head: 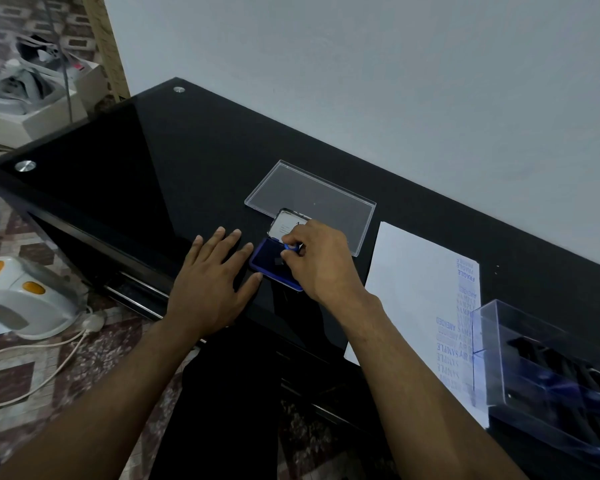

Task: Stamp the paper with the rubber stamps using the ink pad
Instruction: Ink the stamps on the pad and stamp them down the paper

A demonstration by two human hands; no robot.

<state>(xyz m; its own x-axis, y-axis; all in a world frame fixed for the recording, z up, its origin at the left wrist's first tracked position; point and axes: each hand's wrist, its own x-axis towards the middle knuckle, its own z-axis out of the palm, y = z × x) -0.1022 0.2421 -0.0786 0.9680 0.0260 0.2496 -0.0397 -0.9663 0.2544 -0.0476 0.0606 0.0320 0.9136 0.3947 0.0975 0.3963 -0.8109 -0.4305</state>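
A blue ink pad (pixel 269 263) lies open on the black glass table (pixel 146 168), its lid (pixel 284 223) tipped back. My right hand (pixel 321 261) pinches a small blue rubber stamp (pixel 290 247) over the pad. My left hand (pixel 210 282) lies flat on the table with straight fingers, its thumb touching the pad's near left edge. The white paper (pixel 413 289) lies to the right, with several blue word prints along its right edge.
A clear plastic lid (pixel 312 199) lies flat behind the ink pad. A clear box (pixel 548 368) holding dark stamps stands at the right, over the paper's corner. A wall runs behind the table. On the floor at left sit a white appliance (pixel 21 299) and a cord.
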